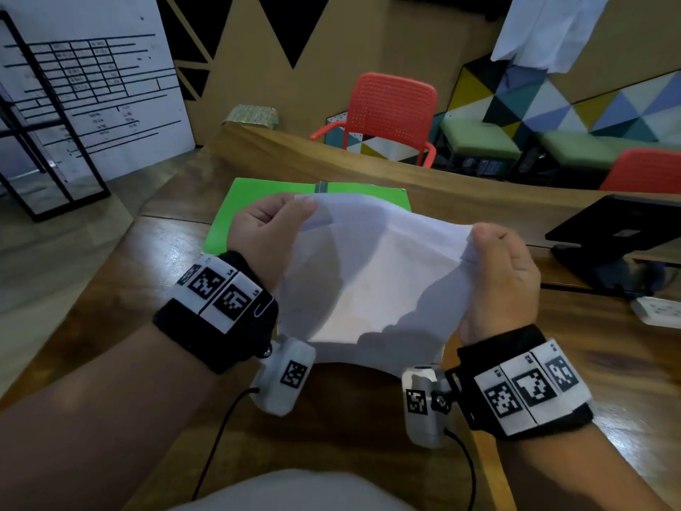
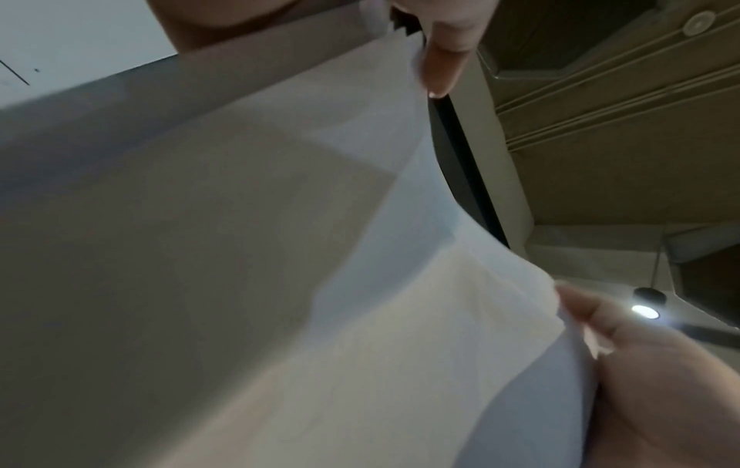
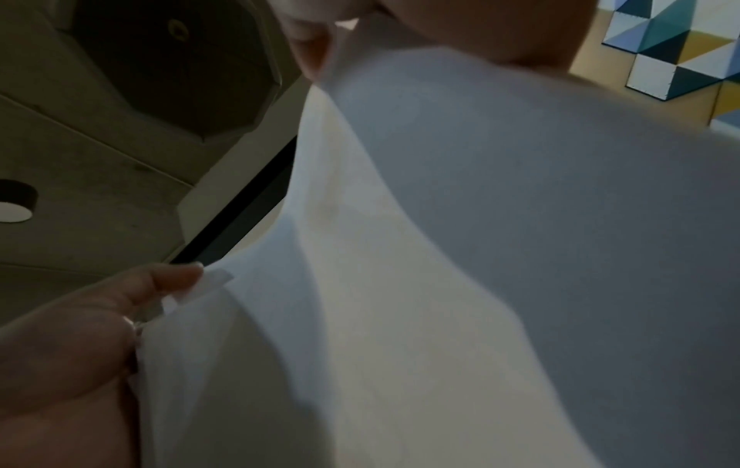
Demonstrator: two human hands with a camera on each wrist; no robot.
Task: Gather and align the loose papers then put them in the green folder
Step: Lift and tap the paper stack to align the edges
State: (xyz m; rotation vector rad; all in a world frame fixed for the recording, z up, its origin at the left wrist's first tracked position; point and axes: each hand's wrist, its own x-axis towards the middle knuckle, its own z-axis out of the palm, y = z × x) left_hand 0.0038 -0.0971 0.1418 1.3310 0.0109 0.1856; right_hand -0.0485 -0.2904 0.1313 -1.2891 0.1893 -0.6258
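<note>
Beyond my hands: flat green card folder [image 1: 258,201]. Left hand [image 1: 265,234] nearer it; with right hand [image 1: 501,274], I pinch sagging white paper sheets [image 1: 368,274].

This looks like an office or a shared work room. There is a long wooden table [image 1: 110,289] with a black laptop [image 1: 611,230] on it. Red chairs [image 1: 390,112] and green benches [image 1: 479,138] stand behind it. The wall [image 1: 589,101] has bright colored triangles. A big white board [image 1: 92,86] with lines and boxes leans at the left.
</note>
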